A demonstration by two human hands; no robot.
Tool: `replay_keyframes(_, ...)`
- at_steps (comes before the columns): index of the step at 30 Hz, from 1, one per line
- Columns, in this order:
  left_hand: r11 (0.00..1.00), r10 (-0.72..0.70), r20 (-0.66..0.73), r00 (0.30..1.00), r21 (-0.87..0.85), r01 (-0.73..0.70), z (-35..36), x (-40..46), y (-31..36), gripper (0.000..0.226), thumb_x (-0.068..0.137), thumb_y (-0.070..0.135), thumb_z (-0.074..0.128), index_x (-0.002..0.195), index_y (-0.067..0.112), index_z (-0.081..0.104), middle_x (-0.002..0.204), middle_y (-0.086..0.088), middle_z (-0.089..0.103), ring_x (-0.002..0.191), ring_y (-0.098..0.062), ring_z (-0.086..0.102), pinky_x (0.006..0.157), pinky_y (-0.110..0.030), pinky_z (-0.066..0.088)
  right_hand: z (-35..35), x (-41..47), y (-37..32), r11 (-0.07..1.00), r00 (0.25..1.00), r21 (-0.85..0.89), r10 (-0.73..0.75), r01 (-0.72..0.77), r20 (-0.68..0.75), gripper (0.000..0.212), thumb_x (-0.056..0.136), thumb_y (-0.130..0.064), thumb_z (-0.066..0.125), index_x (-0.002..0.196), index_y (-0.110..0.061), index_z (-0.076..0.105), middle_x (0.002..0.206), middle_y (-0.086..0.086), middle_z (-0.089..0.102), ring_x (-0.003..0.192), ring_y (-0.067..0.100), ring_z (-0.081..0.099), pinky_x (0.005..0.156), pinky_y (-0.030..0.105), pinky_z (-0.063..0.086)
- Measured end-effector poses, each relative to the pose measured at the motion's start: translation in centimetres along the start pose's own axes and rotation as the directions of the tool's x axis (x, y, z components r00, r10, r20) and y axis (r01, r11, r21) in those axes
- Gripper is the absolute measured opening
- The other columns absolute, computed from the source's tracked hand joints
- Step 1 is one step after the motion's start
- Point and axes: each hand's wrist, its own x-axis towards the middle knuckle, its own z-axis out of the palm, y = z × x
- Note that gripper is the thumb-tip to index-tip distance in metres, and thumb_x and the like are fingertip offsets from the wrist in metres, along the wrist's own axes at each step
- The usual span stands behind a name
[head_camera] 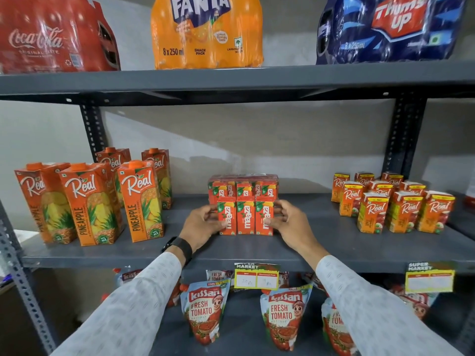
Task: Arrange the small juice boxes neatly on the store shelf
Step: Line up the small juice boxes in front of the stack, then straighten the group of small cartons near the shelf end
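Three small orange Maaza juice boxes (245,216) stand upright side by side on the middle grey shelf (334,242). My left hand (203,226) presses against the left box and my right hand (289,222) presses against the right box, so the row is squeezed between them. Directly behind stands a shrink-wrapped pack of more Maaza boxes (243,186). A cluster of several small Real juice boxes (390,201) stands further right on the same shelf.
Tall Real pineapple cartons (97,199) fill the shelf's left side. Coca-Cola, Fanta (205,32) and Thums Up packs sit on the shelf above. Kissan tomato pouches (205,312) lie below, with price tags (256,276) on the shelf edge. Metal uprights frame both sides.
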Motion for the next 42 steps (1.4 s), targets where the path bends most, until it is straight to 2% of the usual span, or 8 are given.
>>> replay_keyframes(3, 0.999, -0.030, -0.040, 0.999, 0.013, 0.031, 0.5, 0.0, 0.1, 0.045, 0.078, 0.008, 0.085, 0.116, 0.023, 0.065, 0.105, 0.003, 0.076, 0.091, -0.011, 0.075, 0.079, -0.032, 0.062, 0.0, 0.1, -0.1, 1.000, 1.000, -0.005, 0.002, -0.002, 0.015, 0.051, 0.091, -0.020, 0.078, 0.138, -0.019, 0.057, 0.121, -0.003, 0.071, 0.102, 0.007, 0.071, 0.079, 0.024, 0.061)
replay_keyframes(8, 0.998, -0.031, -0.064, 0.997, 0.044, 0.034, 1.0, -0.9, 1.0, 0.038, 0.079, 0.010, 0.085, 0.102, 0.033, 0.065, 0.099, 0.010, 0.075, 0.090, -0.008, 0.074, 0.070, -0.024, 0.061, -0.2, -0.3, -0.6, 1.000, 1.000, -0.019, 0.014, -0.014, 0.025, 0.048, 0.091, -0.018, 0.078, 0.135, -0.019, 0.058, 0.117, -0.005, 0.072, 0.093, -0.001, 0.070, 0.068, 0.011, 0.055)
replay_keyframes(13, 0.999, -0.009, -0.061, 0.998, 0.031, 0.011, 0.5, -3.0, 1.3, 0.039, 0.079, 0.010, 0.085, 0.110, 0.025, 0.068, 0.100, 0.006, 0.076, 0.089, -0.009, 0.075, 0.072, -0.026, 0.062, -0.2, -1.4, -1.1, 1.000, 1.000, 0.018, 0.011, -0.011, 0.030, 0.047, 0.088, -0.016, 0.081, 0.131, -0.022, 0.060, 0.115, -0.007, 0.073, 0.098, 0.004, 0.072, 0.074, 0.019, 0.059)
replay_keyframes(16, 0.999, 0.017, -0.080, 0.997, 0.040, -0.014, 0.2, -4.5, 1.3, 0.035, 0.077, 0.012, 0.086, 0.100, 0.034, 0.070, 0.099, 0.007, 0.077, 0.089, -0.008, 0.075, 0.078, -0.029, 0.062, -0.1, -2.7, -1.2, 0.999, 0.999, 0.036, -0.007, 0.006, 0.034, 0.042, 0.088, -0.017, 0.081, 0.123, -0.028, 0.061, 0.113, -0.010, 0.074, 0.099, 0.005, 0.073, 0.076, 0.025, 0.062)
replay_keyframes(22, 0.993, 0.058, -0.069, 0.996, 0.104, -0.051, -0.3, -7.0, 1.7, 0.042, 0.079, 0.018, 0.085, 0.120, 0.021, 0.073, 0.100, 0.010, 0.078, 0.091, -0.005, 0.074, 0.084, -0.027, 0.061, 0.1, -4.8, -2.0, 0.999, 0.999, 0.031, -0.030, 0.029, 0.037, 0.041, 0.090, -0.020, 0.079, 0.124, -0.029, 0.059, 0.109, -0.016, 0.071, 0.095, 0.001, 0.072, 0.072, 0.019, 0.059)
replay_keyframes(35, 0.985, 0.082, -0.106, 0.991, 0.158, -0.064, 0.1, -9.5, 2.4, 0.040, 0.087, 0.026, 0.078, 0.126, 0.024, 0.069, 0.109, 0.009, 0.077, 0.099, -0.006, 0.072, 0.095, -0.039, 0.059, 0.2, -6.6, -2.9, 1.000, 0.999, -0.010, -0.020, 0.021, 0.035, 0.056, 0.090, -0.030, 0.079, 0.140, -0.031, 0.053, 0.110, -0.024, 0.067, 0.094, -0.013, 0.068, 0.077, 0.016, 0.059)
replay_keyframes(39, 0.982, 0.077, -0.292, 0.953, 0.189, -0.022, -0.1, -11.3, 2.1, 0.056, 0.089, 0.030, 0.076, 0.141, 0.023, 0.056, 0.120, 0.013, 0.069, 0.106, -0.004, 0.066, 0.093, -0.029, 0.056, -0.3, -7.6, -2.9, 1.000, 1.000, -0.027, -0.011, 0.011, 0.001, 0.080, 0.089, -0.040, 0.078, 0.157, -0.032, 0.036, 0.128, -0.019, 0.059, 0.114, -0.001, 0.061, 0.083, 0.014, 0.049)
replay_keyframes(42, 0.943, 0.294, -0.469, 0.833, 0.284, -0.173, 1.2, -13.5, 2.6, 0.039, 0.095, 0.023, 0.067, 0.134, 0.025, 0.064, 0.124, 0.006, 0.071, 0.105, -0.002, 0.066, 0.086, -0.016, 0.050, -2.0, -9.3, -2.3, 0.995, 0.982, -0.046, -0.096, 0.089, -0.163, 0.070, 0.091, -0.037, 0.076, 0.153, -0.032, 0.043, 0.132, -0.017, 0.060, 0.118, -0.001, 0.059, 0.082, 0.006, 0.048)
